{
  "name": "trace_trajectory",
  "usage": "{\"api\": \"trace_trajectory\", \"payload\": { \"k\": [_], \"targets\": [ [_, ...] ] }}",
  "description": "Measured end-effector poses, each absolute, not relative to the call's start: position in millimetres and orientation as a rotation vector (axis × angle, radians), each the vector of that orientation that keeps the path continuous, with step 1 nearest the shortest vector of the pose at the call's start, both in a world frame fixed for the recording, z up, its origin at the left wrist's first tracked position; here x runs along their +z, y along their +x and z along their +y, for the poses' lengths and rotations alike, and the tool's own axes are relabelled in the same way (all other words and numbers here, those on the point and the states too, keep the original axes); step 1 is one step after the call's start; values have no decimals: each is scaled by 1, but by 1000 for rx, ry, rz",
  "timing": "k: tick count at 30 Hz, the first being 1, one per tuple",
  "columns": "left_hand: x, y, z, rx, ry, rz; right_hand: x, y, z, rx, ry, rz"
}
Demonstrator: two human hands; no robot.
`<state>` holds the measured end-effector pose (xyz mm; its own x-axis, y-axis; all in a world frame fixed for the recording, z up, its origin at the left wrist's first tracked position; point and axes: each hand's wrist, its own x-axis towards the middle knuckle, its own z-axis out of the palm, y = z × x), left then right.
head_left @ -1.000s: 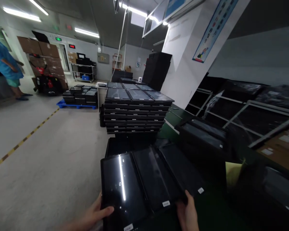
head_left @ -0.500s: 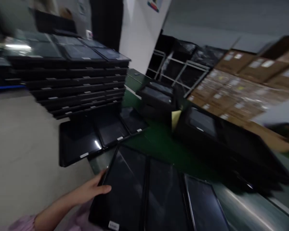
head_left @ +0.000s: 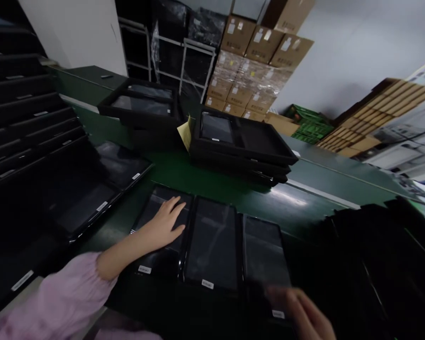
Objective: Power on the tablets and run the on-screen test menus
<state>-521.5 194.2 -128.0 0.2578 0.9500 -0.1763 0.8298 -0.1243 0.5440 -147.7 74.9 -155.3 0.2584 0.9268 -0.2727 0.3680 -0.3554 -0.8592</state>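
Three black flat screen panels lie side by side on the green bench: a left panel (head_left: 166,257), a middle panel (head_left: 212,243) and a right panel (head_left: 264,252). White labels mark their near ends. My left hand (head_left: 165,224) rests over the left panel with its fingers spread, holding nothing. At the near end of the right panel is my right hand (head_left: 302,311), its fingertips smeared by motion and dark. Whether those fingers grip the panel's edge cannot be told.
Black trays of screens (head_left: 42,113) are stacked high at left. Further back are a tray stack (head_left: 145,101), a yellow paper (head_left: 186,133) and another tray stack (head_left: 244,141). Dark objects (head_left: 368,264) crowd the right. Cartons (head_left: 250,71) stand behind.
The view has swung right. My left hand has gone from the left panel's outer edge to lying open over its face. My right hand has come into view at lower right.
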Motion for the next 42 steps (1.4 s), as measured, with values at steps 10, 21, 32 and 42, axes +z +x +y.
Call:
{"api": "trace_trajectory", "payload": {
  "k": [10, 21, 32, 42],
  "targets": [
    [-151, -501, 291, 271, 2174, 1512, -199, -115, 206, 695, -2037, -1285],
    [-147, -523, 290, 249, 2003, 1771, -184, -111, 201, 841, -2236, -981],
    [-150, -503, 282, 364, 2031, 1791, -180, -110, 199, 795, -2273, -900],
    [-153, -501, 287, 353, 2065, 1800, -190, -107, 199, 689, -2143, -1089]
  ]
}}
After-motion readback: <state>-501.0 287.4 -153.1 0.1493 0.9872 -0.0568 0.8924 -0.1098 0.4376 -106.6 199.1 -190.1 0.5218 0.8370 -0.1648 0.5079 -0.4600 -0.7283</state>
